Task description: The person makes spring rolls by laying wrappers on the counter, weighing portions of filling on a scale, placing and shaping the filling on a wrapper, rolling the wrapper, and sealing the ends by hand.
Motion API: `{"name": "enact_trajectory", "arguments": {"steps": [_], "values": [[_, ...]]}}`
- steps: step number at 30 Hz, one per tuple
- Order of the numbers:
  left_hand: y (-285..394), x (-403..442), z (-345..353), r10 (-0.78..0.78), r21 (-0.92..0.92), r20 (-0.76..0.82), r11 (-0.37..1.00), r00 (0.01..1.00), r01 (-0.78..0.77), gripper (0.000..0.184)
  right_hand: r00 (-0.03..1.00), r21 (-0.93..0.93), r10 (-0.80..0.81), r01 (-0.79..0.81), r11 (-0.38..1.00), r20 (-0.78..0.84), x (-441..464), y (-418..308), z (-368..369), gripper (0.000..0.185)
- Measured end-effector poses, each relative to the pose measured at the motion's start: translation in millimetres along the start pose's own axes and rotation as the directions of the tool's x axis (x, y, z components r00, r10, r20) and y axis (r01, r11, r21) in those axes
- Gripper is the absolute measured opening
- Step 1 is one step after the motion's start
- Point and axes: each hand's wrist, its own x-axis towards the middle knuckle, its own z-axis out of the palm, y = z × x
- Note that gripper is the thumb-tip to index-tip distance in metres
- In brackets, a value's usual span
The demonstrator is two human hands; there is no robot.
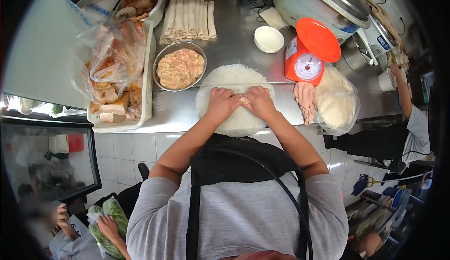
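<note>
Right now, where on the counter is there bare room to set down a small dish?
The widest bare patch of counter lies between the rolls and the white bowl, beyond the round sheet. A smaller one lies between the meat tray and the sheet, nearer the edge than the metal bowl. The right is crowded: scale, pink cloth, bagged dough.

Metal counter [229, 50], round sheets [234, 76], rolls [188, 18], red scale [291, 70]

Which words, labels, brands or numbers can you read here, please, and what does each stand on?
None is readable with certainty.
Red scale's dial: markings too small.
White label on the scale's side: too small.
Blue print on the upper-left plastic: blurred.
Blue-and-white label on the large lidded container: too small.
</note>
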Motion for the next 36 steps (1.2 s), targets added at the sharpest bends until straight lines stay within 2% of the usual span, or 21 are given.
{"name": "enact_trajectory", "arguments": {"steps": [2,5,8,11,14,17,18,21,23,29,32,35,36], "values": [[0,-2,2,-0.004,-0.008,-0.003,1.000,1.000,0.004,0.026,1.000,0.017,0.000,0.000,1.000,0.026,0,3,-2,0.048],[-1,-4,0,-0.028,-0.055,-0.023,0.998,0.999,0.027,0.025,0.992,-0.051,-0.033,0.027,0.998,-0.122,9,-6,-24,0.045],[-2,-5,0,-0.082,-0.092,-0.013,0.993,0.997,0.080,0.027,0.988,-0.066,-0.154,0.156,0.986,0.029,22,-12,-32,0.043],[-3,-3,1,-0.107,-0.081,0.013,0.991,0.994,0.107,0.032,0.980,-0.028,-0.129,0.135,0.990,0.150,22,-6,-20,0.049],[5,-1,-5,-0.076,-0.046,-0.046,0.996,0.996,0.073,0.036,0.990,-0.030,-0.085,0.089,0.996,0.111,8,1,-17,0.043],[19,5,-8,0.023,-0.039,-0.083,0.999,0.996,-0.026,0.035,0.998,0.011,-0.047,0.047,0.999,-0.031,-2,-8,-26,0.032],[22,6,-7,0.063,-0.042,-0.081,0.997,0.995,-0.067,0.035,0.999,0.005,-0.025,0.025,1.000,-0.025,-4,-7,-23,0.034],[19,8,13,0.076,0.002,-0.119,0.997,0.990,-0.076,0.028,1.000,0.008,0.027,-0.027,1.000,-0.014,-11,0,-11,0.038],[14,7,16,0.065,0.037,-0.086,0.997,0.994,-0.062,0.025,0.999,0.037,0.044,-0.044,0.998,-0.014,-13,2,-9,0.039],[19,7,6,0.012,0.000,-0.091,1.000,0.996,-0.012,0.022,0.978,0.160,-0.038,0.071,0.985,-0.203,-10,-12,-30,0.028],[16,5,14,0.014,0.003,-0.081,1.000,0.997,-0.014,0.023,0.994,0.110,-0.044,0.054,0.992,-0.096,-13,5,-7,0.032],[13,5,10,-0.018,-0.014,-0.039,1.000,0.999,0.017,0.025,0.999,0.130,0.046,-0.046,0.990,0.000,-9,4,-13,0.026],[13,5,7,-0.035,-0.024,-0.021,0.999,0.999,0.034,0.026,0.998,0.108,0.047,-0.041,0.993,-0.052,-5,-1,-15,0.024]]}}
